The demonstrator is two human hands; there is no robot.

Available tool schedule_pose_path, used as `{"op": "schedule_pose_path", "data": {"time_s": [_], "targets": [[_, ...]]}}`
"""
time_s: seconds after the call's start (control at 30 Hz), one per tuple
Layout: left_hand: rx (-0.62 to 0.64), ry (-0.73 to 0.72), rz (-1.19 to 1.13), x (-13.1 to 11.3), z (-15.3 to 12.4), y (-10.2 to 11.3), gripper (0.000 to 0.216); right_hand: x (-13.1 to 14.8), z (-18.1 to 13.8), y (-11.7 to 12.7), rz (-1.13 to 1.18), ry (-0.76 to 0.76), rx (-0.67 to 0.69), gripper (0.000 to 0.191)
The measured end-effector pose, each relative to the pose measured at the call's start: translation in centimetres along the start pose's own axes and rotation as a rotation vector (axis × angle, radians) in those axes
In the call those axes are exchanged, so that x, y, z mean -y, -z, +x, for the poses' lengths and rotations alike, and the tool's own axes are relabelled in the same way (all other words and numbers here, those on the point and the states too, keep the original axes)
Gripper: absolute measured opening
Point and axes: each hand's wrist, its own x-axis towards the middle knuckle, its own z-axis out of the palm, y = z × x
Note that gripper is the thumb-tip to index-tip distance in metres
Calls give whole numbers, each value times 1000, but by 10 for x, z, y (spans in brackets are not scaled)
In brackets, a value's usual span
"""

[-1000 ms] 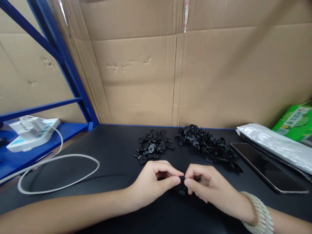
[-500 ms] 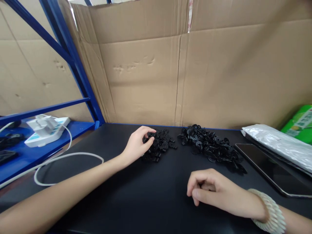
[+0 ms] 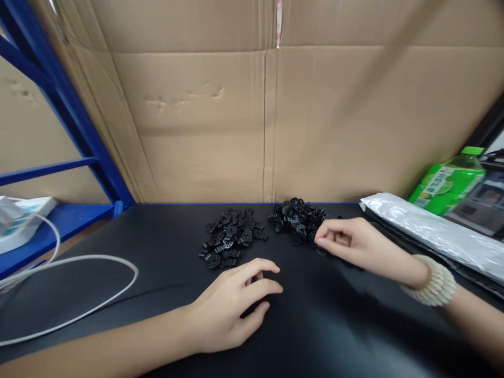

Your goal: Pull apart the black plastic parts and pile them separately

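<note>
Two heaps of small black plastic discs lie on the black table (image 3: 165,236): a left heap (image 3: 230,237) and a right heap (image 3: 294,219). My left hand (image 3: 236,302) rests on the table just in front of the left heap. Its fingers are loosely curved and apart, with nothing in them. My right hand (image 3: 346,244), with a pale beaded bracelet (image 3: 431,281) on the wrist, sits at the right edge of the right heap. Its fingers are curled together against the discs, and what they grip is hidden.
A cardboard wall (image 3: 255,115) closes the back of the table. At the left are a blue shelf frame (image 3: 51,100), a white power strip (image 3: 21,215) and a looped white cable (image 3: 98,268). A silver plastic bag (image 3: 429,231) and a green bottle (image 3: 444,184) lie at the right.
A second ago both hands pinched one black part together. My left hand then went out to the left heap and came back to the table; my right hand moved forward to the right heap.
</note>
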Motion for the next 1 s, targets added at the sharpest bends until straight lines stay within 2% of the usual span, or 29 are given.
{"op": "schedule_pose_path", "data": {"time_s": [0.07,0.13,0.3,0.43,0.67,0.87,1.0], "targets": [[-3,-17,6,1,0,0,30,-12,3,14,-201,-8,-67,16],[-11,-29,19,1,-1,-1,31,-22,4,26,-304,-23,-75,13],[-33,-39,33,2,-1,-2,33,-36,2,47,-387,-38,-105,11],[-39,-51,42,2,-1,-3,33,-44,3,55,-402,-67,-141,11],[-63,-55,76,2,-2,-4,32,-56,8,49,-446,-51,-113,15],[-75,-31,100,0,1,-3,33,-65,15,33,-355,-15,-241,19],[-60,-32,89,-1,2,-3,33,-76,20,20,-287,-18,-278,23]]}}
